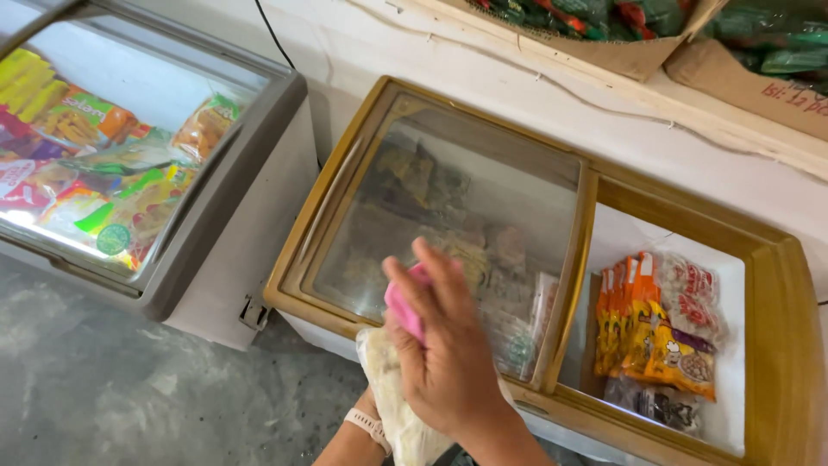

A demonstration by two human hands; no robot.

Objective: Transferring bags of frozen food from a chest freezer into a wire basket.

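Orange-and-yellow snack packets (642,332) stood upright in a row inside the open right half of a gold-framed chest freezer (780,345). Beside them, toward the right wall, lay clear bags with red print holding pale round pieces (690,298), and a darker see-through bag (660,406) lay at the near edge of that compartment. The freezer's sliding glass lid (448,207) covered the left half; through its fogged pane, blurred tan and white packs showed, none clear enough to tell by kind.

To the left stood a second, grey-framed chest freezer (233,185), its glass shut over bright packages: yellow ones at the far corner, an orange pack near the right rim, and green, red and white bags crowded along the near side, 1 with a round green label (113,239).

Over the gold freezer's near rim, the person's right hand (444,354) was closed around a pink flat object (404,306), its fingers curled over the top edge; the object was blurred. A clear plastic bag of pale contents (392,397) hung just below it. The left hand's grip could not be told: only a forearm with a pale wristband (369,425) showed behind the bag.

On a shelf above, 2 cardboard boxes (638,52) held green and red wrapped packets.
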